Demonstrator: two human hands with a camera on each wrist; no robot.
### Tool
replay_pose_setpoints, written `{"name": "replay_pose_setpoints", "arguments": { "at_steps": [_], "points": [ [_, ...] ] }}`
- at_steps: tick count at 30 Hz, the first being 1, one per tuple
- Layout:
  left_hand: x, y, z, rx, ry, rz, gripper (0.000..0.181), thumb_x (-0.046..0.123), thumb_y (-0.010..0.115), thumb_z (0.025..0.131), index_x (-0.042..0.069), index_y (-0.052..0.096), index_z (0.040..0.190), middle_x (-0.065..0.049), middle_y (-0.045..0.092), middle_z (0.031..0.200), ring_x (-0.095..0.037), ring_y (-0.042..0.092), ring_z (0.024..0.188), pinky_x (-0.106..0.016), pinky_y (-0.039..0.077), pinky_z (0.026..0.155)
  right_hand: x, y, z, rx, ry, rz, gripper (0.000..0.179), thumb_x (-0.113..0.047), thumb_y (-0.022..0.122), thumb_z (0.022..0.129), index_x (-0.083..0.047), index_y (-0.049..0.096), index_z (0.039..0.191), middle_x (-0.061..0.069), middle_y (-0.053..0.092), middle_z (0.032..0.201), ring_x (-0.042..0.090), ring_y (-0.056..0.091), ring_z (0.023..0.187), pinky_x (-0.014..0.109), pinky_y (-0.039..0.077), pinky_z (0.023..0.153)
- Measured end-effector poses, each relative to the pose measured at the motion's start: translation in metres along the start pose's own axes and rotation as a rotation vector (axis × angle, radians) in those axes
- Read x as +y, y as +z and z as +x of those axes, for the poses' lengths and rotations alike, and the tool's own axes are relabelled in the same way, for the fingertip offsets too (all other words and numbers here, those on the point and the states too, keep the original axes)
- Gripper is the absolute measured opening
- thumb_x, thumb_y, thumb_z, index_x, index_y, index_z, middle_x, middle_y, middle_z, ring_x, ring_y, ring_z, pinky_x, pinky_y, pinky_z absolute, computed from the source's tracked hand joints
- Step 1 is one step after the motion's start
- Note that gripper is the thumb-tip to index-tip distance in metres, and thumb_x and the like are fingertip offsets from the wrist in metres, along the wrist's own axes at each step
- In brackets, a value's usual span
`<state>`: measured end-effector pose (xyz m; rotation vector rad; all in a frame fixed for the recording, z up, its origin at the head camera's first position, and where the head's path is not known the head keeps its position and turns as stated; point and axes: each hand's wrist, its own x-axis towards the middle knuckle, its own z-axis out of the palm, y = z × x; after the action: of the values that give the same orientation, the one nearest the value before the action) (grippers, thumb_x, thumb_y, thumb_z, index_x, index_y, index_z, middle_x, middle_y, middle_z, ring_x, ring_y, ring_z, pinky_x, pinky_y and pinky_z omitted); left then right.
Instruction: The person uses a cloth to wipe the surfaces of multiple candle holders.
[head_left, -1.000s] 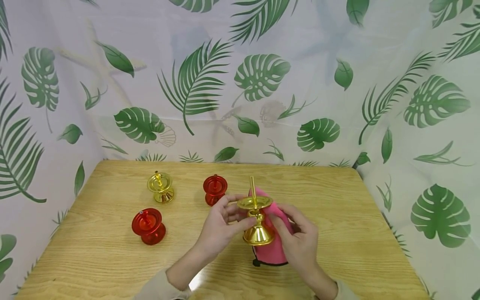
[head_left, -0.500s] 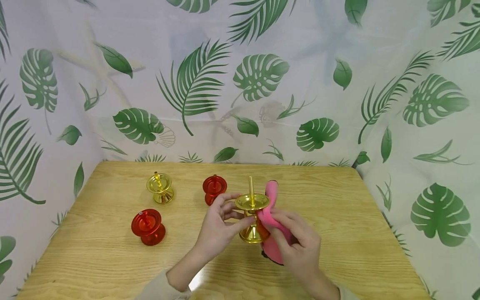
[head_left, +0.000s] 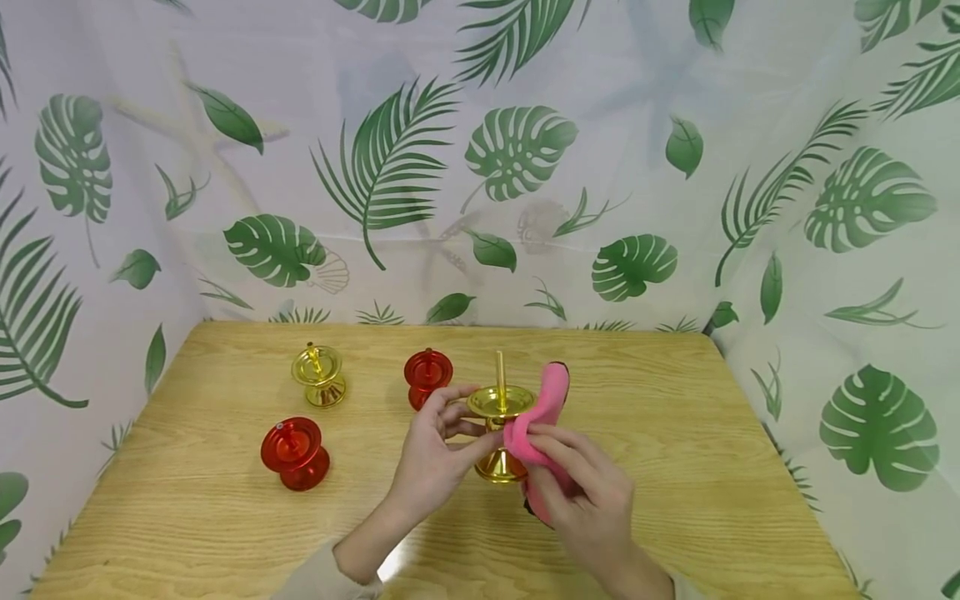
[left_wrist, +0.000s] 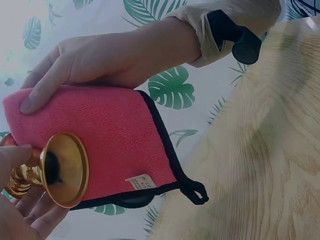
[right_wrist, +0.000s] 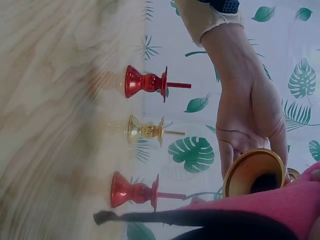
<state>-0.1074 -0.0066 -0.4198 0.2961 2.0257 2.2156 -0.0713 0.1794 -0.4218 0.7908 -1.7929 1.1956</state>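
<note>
A shiny gold candle holder (head_left: pixel 501 471) with a round dish and a tall spike stands upright above the table, pinched at its middle between the thumb and fingers of my left hand (head_left: pixel 426 462). Against its right side, my right hand (head_left: pixel 588 496) pinches a pink cloth (head_left: pixel 553 392), bunched up beside the stem. In the left wrist view the cloth (left_wrist: pixel 110 130) spreads behind the holder (left_wrist: pixel 75 170), showing a dark border, a small label and a hanging loop. The right wrist view shows the hollow underside of the holder (right_wrist: pixel 250 175), partly covered by the cloth (right_wrist: pixel 280 200).
On the left part of the wooden table (head_left: pixel 187 517) stand a red candle holder (head_left: pixel 303 467) at the front, a gold one (head_left: pixel 322 387) behind it and another red one (head_left: pixel 427 375) nearer the middle. A leaf-printed curtain (head_left: pixel 420 292) rises behind and at both sides.
The gold candle holder has shifted slightly left. The cloth, earlier spread behind it, is now bunched at its right side. My right hand has moved and turned a little with the cloth.
</note>
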Motion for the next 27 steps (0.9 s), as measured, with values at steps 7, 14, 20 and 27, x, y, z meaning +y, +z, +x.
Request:
{"name": "replay_pose_setpoints", "arguments": {
  "at_steps": [7, 14, 20, 27],
  "points": [
    [0.001, -0.001, 0.001, -0.008, 0.006, 0.013, 0.059, 0.003, 0.082, 0.089, 0.005, 0.053, 0.14, -0.022, 0.075, 0.121, -0.011, 0.071, 0.093, -0.022, 0.059, 0.076, 0.003, -0.002, 0.004, -0.009, 0.157, 0.05, 0.024, 0.014, 0.077, 0.085, 0.007, 0.077, 0.108, 0.023, 0.077, 0.103, 0.002, 0.074, 0.109, 0.016, 0.06, 0.088],
    [0.003, -0.001, 0.0, -0.039, -0.017, 0.01, 0.059, 0.008, 0.08, 0.092, 0.007, 0.051, 0.144, -0.021, 0.072, 0.125, -0.015, 0.068, 0.099, -0.022, 0.058, 0.081, 0.009, -0.005, 0.005, -0.008, 0.276, 0.106, 0.036, 0.028, 0.068, 0.081, 0.008, 0.075, 0.11, 0.012, 0.079, 0.106, 0.001, 0.076, 0.101, 0.017, 0.062, 0.08],
    [0.003, -0.002, -0.002, -0.064, -0.014, 0.005, 0.051, 0.005, 0.067, 0.101, 0.005, 0.047, 0.148, -0.024, 0.068, 0.13, -0.012, 0.064, 0.104, -0.019, 0.055, 0.089, 0.011, -0.005, 0.003, 0.024, 0.372, 0.118, 0.029, 0.025, 0.068, 0.084, 0.01, 0.075, 0.107, -0.012, 0.079, 0.11, -0.001, 0.076, 0.094, 0.017, 0.062, 0.074],
    [0.001, -0.006, 0.0, -0.142, -0.044, -0.089, 0.057, 0.007, 0.073, 0.097, 0.003, 0.05, 0.15, -0.009, 0.068, 0.125, -0.011, 0.063, 0.104, -0.02, 0.056, 0.087, 0.015, -0.005, 0.0, 0.04, 0.396, 0.184, 0.025, 0.026, 0.066, 0.085, 0.013, 0.073, 0.106, -0.016, 0.078, 0.109, -0.003, 0.076, 0.092, 0.018, 0.062, 0.073]
  ]
}}
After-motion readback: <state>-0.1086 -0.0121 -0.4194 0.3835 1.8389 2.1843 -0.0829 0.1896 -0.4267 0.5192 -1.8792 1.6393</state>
